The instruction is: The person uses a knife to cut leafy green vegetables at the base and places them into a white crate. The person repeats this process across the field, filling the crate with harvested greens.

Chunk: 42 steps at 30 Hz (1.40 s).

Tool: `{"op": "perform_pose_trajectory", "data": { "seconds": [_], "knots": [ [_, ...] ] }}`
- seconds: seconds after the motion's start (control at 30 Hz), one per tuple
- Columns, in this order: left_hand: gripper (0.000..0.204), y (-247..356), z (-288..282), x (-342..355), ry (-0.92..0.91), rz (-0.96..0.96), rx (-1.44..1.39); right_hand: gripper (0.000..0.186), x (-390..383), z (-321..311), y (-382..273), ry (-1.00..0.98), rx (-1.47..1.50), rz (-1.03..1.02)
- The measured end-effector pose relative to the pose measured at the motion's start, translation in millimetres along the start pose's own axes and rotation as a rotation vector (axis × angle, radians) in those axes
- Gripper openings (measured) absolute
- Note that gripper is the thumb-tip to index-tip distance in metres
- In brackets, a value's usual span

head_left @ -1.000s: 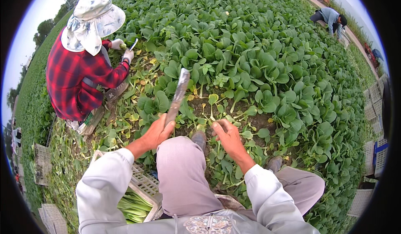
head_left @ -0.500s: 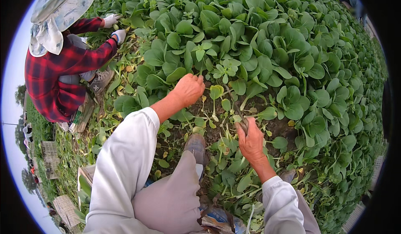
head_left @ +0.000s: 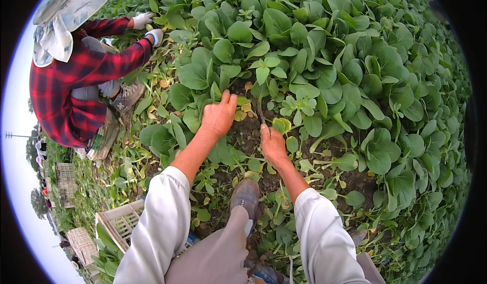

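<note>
My left hand (head_left: 220,115) is closed at the near edge of a dense stand of bok choy (head_left: 195,76). Its fingers curl in among the leaves of one plant, and their tips are partly hidden. To the right, my right hand (head_left: 274,146) grips a slim dark knife (head_left: 260,112). The blade points away from me, low between the stems, with its tip lost among the leaves. A small broad-leaved weed (head_left: 298,105) stands just right of the blade. Yellowed leaves (head_left: 244,110) lie between my two hands.
At the left, a co-worker in a red checked shirt (head_left: 66,96) and wide hat crouches, gloved hands in the plants. A pale plastic crate (head_left: 119,223) with greens beside it stands by my left arm. My shoe (head_left: 245,197) rests among trimmed leaves. Further crates (head_left: 66,185) lie left.
My right hand has moved forward and left with the knife, close to my left hand. My left hand has shifted slightly left and down. More of the crate shows.
</note>
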<state>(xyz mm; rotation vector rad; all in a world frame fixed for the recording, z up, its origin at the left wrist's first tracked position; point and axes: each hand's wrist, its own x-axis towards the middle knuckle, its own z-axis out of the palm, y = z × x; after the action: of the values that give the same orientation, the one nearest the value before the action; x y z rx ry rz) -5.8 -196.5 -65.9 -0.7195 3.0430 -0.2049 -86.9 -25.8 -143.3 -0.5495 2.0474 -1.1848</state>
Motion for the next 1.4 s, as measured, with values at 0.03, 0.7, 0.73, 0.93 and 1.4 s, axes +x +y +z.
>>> {"op": "perform_pose_trajectory", "data": {
  "seconds": [0.03, 0.7, 0.73, 0.93, 1.4],
  "knots": [
    [0.040, -2.9, 1.3, -0.6, 0.011, 0.005, -0.012, 0.056, 5.2, 5.5, 4.9, -0.025, 0.045, 0.010],
    [0.025, -16.8, -10.3, -27.7, 0.175, -0.131, -0.296, 0.052, -40.2, -15.2, 1.7, -0.257, -0.164, 0.119],
    [0.027, -12.9, -16.7, -30.2, 0.218, -0.091, -0.366, 0.052, -53.4, -21.3, 3.4, -0.235, -0.146, 0.115],
    [0.033, 51.5, -57.6, -41.6, 0.322, 0.095, -0.795, 0.042, -120.4, -88.7, 1.0, 0.230, 0.156, -0.123],
    [0.077, 119.4, -82.6, -48.6, -0.673, 0.094, -1.172, 0.035, -127.3, -169.3, -28.8, -0.096, 0.436, 0.146]
  ]
}}
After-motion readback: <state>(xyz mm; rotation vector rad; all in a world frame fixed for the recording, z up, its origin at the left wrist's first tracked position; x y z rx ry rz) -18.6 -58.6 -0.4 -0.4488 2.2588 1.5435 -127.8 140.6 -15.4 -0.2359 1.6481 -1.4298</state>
